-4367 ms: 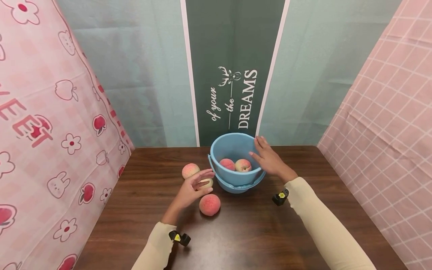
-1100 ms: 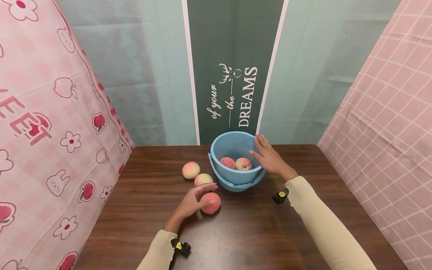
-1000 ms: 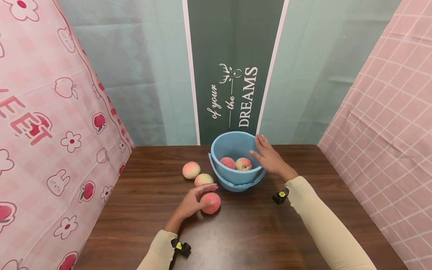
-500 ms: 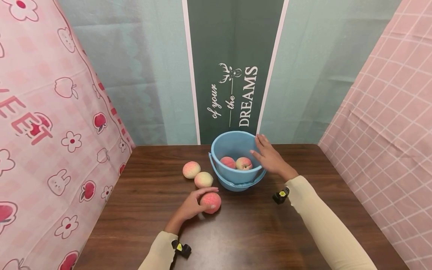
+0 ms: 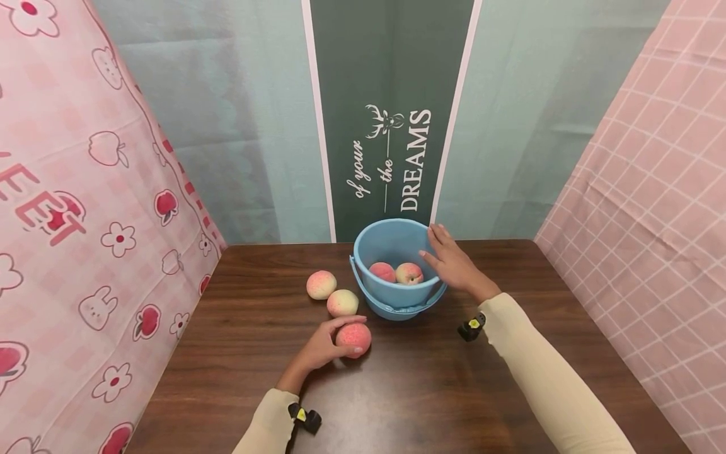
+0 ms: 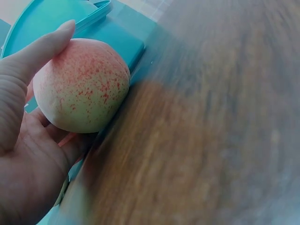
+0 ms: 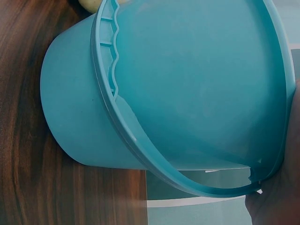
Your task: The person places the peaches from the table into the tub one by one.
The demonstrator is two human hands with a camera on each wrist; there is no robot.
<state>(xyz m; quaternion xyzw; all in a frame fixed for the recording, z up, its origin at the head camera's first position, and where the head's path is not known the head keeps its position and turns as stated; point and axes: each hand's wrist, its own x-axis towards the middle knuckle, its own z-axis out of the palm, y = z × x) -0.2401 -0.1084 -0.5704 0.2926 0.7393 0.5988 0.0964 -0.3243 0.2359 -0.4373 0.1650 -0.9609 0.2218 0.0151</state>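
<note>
My left hand point(image 5: 323, 343) grips a red peach point(image 5: 354, 339), thumb on one side and fingers round the other. Close up in the left wrist view, that peach point(image 6: 84, 89) has a pale, red-speckled side. It sits at or just above the table; I cannot tell which. A light blue bucket point(image 5: 399, 297) stands upright on the table with two peaches inside. On its right rim rests my right hand point(image 5: 456, 265), fingers fairly straight and thumb over the inner edge. The right wrist view shows the bucket's side and its lowered handle point(image 7: 126, 131), with little of the hand.
Left of the bucket lie two pale peaches, one nearer point(image 5: 343, 303) and one farther back point(image 5: 321, 285). The brown wooden table point(image 5: 420, 391) ends at a teal and dark green cloth point(image 5: 391, 75). Pink cloths hang on both sides.
My left hand has come nearer, from above the pale peach to the red one, and its thumb and fingers have closed round it. The right hand stays at the bucket rim.
</note>
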